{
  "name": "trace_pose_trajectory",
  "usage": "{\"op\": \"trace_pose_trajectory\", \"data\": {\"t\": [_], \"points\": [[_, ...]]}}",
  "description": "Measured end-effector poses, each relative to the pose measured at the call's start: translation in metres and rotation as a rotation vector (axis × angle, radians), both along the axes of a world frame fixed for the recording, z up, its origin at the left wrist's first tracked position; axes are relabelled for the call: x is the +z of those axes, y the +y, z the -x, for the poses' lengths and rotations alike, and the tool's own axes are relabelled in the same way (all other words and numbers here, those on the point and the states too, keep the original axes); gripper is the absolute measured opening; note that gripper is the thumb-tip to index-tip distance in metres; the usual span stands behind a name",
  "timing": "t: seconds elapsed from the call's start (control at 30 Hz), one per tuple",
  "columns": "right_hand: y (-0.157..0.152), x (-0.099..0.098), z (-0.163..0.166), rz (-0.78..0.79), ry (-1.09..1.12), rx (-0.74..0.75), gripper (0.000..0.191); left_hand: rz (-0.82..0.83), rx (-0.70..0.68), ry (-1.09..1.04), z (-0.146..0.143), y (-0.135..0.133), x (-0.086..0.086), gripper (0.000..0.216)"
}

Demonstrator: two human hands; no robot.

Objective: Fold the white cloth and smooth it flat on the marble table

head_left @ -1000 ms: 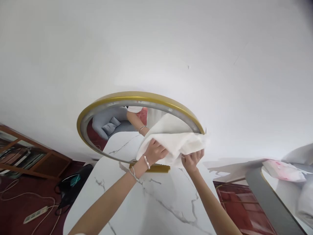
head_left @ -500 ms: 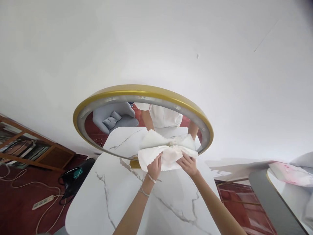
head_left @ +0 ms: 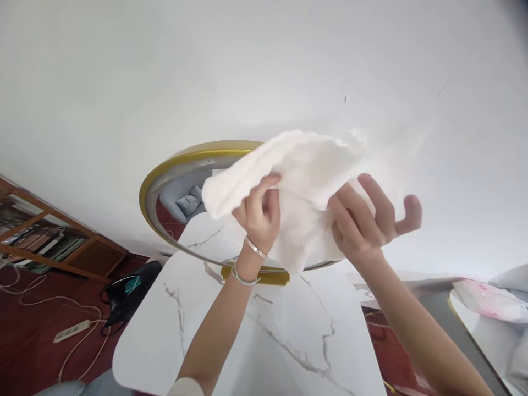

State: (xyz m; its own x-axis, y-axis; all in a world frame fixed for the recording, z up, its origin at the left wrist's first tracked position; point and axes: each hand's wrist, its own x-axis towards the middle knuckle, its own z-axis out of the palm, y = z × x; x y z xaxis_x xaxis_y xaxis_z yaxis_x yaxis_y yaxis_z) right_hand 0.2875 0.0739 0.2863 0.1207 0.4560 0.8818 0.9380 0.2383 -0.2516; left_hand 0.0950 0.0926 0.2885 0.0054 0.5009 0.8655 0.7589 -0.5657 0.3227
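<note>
A white cloth (head_left: 303, 170) hangs bunched in the air in front of a round gold-framed mirror (head_left: 173, 168). The mirror stands on a white marble table (head_left: 264, 341) against a white wall. My left hand (head_left: 258, 212), with bracelets on the wrist, pinches the cloth's left part with curled fingers. My right hand (head_left: 369, 217) supports the cloth from the right, its thumb side against the fabric and its fingers partly spread. The cloth hides most of the mirror's glass.
On the red floor at the left lie a power strip (head_left: 72, 331) with cables and a dark bag (head_left: 126, 291). A wooden shelf (head_left: 53, 245) stands beyond them. At the right, a second mirror (head_left: 466, 330) leans with a pink-and-white package (head_left: 490, 300) above it.
Both hands have lifted the cloth off the lower mirror glass and drawn it up and toward the camera. The cloth has spread wider, and my right hand's fingers have opened out.
</note>
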Motion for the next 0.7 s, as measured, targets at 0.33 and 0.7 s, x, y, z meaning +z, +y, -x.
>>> {"op": "trace_pose_trajectory", "data": {"t": [0.33, 0.7], "points": [[-0.022, -0.109, 0.012, 0.141, -0.380, 0.415, 0.019, 0.027, 0.205, -0.139, 0.027, -0.059, -0.102, 0.017], [-0.037, -0.190, 0.002, 0.550, -0.020, 0.312, 0.036, 0.551, 0.192, -0.355, 0.016, -0.092, -0.229, 0.024]]}}
